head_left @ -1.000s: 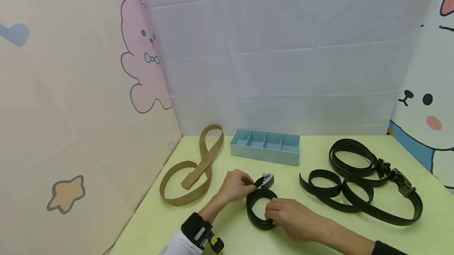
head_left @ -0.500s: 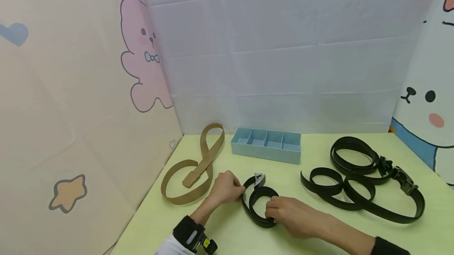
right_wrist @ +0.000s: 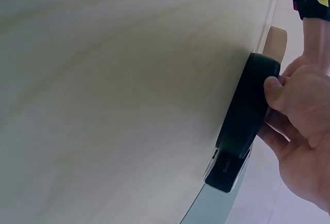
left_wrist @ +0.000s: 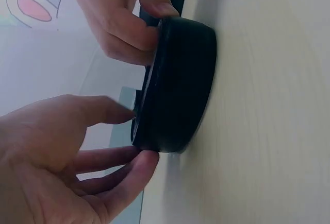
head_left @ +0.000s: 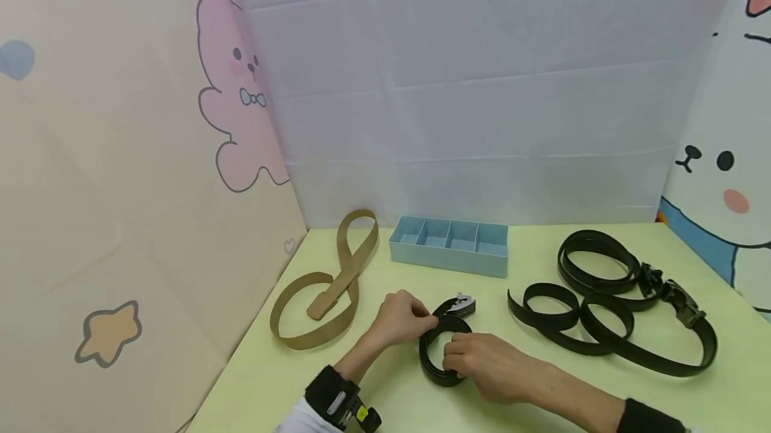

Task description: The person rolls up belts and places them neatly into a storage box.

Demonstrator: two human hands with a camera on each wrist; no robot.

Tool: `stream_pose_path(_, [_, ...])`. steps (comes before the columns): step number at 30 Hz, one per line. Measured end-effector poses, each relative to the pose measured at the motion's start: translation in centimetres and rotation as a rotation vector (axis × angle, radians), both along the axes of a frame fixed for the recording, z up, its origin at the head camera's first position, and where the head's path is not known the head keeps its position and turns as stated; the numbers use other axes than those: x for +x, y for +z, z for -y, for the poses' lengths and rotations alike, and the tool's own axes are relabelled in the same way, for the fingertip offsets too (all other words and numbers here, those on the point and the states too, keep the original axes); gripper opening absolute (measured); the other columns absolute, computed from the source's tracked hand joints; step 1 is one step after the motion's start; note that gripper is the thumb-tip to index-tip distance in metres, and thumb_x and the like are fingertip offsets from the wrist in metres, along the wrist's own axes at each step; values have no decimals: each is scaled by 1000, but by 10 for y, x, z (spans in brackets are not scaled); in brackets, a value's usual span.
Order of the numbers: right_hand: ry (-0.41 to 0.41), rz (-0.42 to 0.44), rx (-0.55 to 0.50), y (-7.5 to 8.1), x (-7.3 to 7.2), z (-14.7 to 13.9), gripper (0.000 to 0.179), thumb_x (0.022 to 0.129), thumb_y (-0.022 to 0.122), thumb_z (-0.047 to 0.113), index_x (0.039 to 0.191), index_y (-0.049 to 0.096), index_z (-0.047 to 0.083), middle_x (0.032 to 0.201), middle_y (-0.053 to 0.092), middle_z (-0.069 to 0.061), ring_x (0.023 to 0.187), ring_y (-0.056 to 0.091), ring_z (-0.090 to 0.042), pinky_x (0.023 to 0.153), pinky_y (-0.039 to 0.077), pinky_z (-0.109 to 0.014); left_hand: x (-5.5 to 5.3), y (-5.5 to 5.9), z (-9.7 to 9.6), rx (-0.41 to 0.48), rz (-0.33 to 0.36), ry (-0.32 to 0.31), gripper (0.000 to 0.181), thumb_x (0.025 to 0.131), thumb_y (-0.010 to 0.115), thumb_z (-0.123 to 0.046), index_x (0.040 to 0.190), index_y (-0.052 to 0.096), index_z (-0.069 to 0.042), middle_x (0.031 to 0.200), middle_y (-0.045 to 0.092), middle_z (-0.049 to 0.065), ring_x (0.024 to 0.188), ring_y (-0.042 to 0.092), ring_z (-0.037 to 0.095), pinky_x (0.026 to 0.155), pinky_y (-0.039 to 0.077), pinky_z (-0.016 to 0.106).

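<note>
Black, smooth coiled belt (head_left: 438, 377) sits between our left hand (head_left: 402, 319) and right hand (head_left: 495, 367), each pinching its wall from opposite sides, we think so the winds cannot spring loose; its silver-and-black buckle (head_left: 463, 304) juts just beyond the left hand.

Soft, even light fills the head view, brightening the pale worktop (head_left: 247, 386), where shadows are faint and soft-edged, and greying slightly across the white backdrop (head_left: 458, 85) with its shallow creases. The left wrist view is dimmer and bluish, the coiled black belt (left_wrist: 183, 85) sinking to near-black beside a smudged grey shadow. Hazy and low in contrast, the right wrist view shows diffuse darker bands, and the buckle's (right_wrist: 224, 172) tiny lettering is too soft to read.
</note>
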State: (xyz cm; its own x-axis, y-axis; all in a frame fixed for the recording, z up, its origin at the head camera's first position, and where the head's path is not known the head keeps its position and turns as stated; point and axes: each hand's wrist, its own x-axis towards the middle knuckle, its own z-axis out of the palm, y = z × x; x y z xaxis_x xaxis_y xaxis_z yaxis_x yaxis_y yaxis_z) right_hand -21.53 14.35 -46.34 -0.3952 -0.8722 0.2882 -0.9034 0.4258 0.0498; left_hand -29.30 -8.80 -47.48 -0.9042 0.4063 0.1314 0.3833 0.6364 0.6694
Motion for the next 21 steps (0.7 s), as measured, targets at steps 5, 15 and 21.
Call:
stream_pose_path(5, [-37,66,29,2,1,0,27,90,89,-1,102,78,20,96,68,12,89,55,-1,77,52,-16,5,-1,-1,-38,-31,-21,5,86,91,-13,88,89,-9,78,82,0,64,64,3,61,52,22])
stream_pose_path(15, [-124,125,-235,16,-18,-11,15,100,83,4,111,80,14,112,74,2,101,67,-15,88,60,-33,-5,1,-3,-153,-129,-103,3,90,88,-11,88,90,-11,76,83,-5,64,63,-2,65,49,18])
stream_pose_path(21, [-287,-200,-68,7,-39,-11,16,92,90,2,98,79,11,93,66,0,81,55,-17,73,52,-32,-10,7,-1,-214,-144,-258,8,93,86,-9,94,91,-15,76,82,-6,60,56,-10,60,42,10])
